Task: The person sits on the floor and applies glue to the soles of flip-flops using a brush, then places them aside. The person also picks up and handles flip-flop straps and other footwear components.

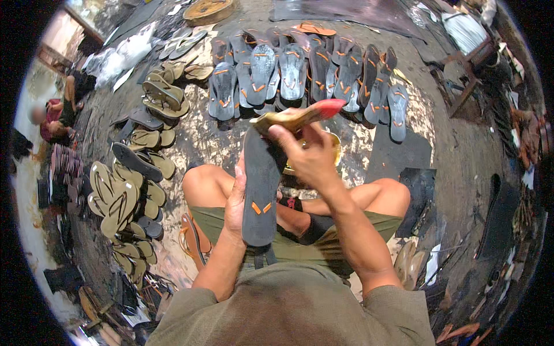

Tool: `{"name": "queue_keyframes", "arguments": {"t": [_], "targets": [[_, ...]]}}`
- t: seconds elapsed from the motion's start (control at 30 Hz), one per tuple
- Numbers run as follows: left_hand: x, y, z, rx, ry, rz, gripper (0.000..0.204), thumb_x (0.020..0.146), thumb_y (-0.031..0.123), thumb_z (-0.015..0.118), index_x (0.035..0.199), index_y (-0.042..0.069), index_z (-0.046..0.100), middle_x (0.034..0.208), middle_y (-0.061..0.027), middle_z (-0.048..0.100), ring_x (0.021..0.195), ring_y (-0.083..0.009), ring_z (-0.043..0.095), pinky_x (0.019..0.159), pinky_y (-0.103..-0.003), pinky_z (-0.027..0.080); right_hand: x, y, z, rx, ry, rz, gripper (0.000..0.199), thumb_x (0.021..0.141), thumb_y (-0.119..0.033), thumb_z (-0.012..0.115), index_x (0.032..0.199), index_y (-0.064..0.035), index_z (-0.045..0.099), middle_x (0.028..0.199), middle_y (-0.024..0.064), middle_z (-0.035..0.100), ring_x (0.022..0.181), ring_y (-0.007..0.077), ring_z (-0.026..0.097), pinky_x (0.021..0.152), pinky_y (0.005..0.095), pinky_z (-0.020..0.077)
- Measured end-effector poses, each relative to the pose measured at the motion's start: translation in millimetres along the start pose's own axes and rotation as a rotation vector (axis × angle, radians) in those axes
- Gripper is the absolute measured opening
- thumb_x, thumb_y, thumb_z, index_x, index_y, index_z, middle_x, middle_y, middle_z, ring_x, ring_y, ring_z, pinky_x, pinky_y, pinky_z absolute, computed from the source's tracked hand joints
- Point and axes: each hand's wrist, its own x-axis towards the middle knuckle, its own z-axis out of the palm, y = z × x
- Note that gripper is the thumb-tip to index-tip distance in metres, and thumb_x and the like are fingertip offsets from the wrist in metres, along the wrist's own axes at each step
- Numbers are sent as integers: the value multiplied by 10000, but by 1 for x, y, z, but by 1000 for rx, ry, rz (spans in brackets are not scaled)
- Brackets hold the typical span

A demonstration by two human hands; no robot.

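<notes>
Mottled, worn floor [196,128] spreads across the head view. Far left, I note another person [53,118], blurred. Next: piled beige flip-flops [121,210]. Centre-left: left hand [234,203] curled around the left edge of a dark sole [262,179], gripping it; some fingers hidden behind. Sole lies lengthwise above the lap, orange V-mark [267,207] near its lower end. Beyond, a bank of dark sandals [262,69], orange-marked. Right hand [311,151] closed, thumb and fingers pinching a red-ended brush-like tool [304,115]; its left end overlaps the sole's top, contact I cannot tell. Behind that hand, a yellow container [335,147], partly hidden. Further right: dark flat sheet [398,154].
</notes>
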Motion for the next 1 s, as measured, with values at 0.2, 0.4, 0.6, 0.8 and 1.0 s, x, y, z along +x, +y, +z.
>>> {"name": "queue_keyframes", "arguments": {"t": [0.2,0.4,0.6,0.8,1.0], "targets": [[6,-4,-8,-90,-74,-106,604,1096,459,399,1588,134,274,1349,-96,568,1159,-194,598,969,-357,530,-43,-31,-18,21,-174,94,276,952,-191,724,1144,2,679,1125,130,705,1033,228,673,932,360,520],[-12,-6,14,130,-37,66,633,1082,433,452,1615,191,213,1410,-127,533,1111,-249,636,856,-389,590,19,11,-67,-149,54,240,286,978,-206,703,1162,7,656,1026,87,730,866,136,664,797,311,539],[-4,-8,3,-36,-5,87,570,1081,476,421,1574,231,275,1417,-150,536,1121,-300,646,837,-469,613,-7,17,-62,77,34,309,275,1011,-188,665,1192,19,648,1088,91,706,999,154,657,893,315,532],[8,-6,11,-203,-40,141,602,1072,538,395,1470,92,465,1371,-161,592,1174,-325,621,909,-511,584,20,-18,-26,-207,-34,-377,242,905,-91,758,1129,-39,682,1053,126,702,955,288,689,827,389,534],[52,24,6,-196,23,236,556,1048,555,465,1375,120,576,1207,-167,670,1065,-277,649,891,-452,554,-93,-20,-6,94,-267,100,236,929,-97,738,1135,-2,670,1157,161,671,1046,294,688,912,401,537]]}}
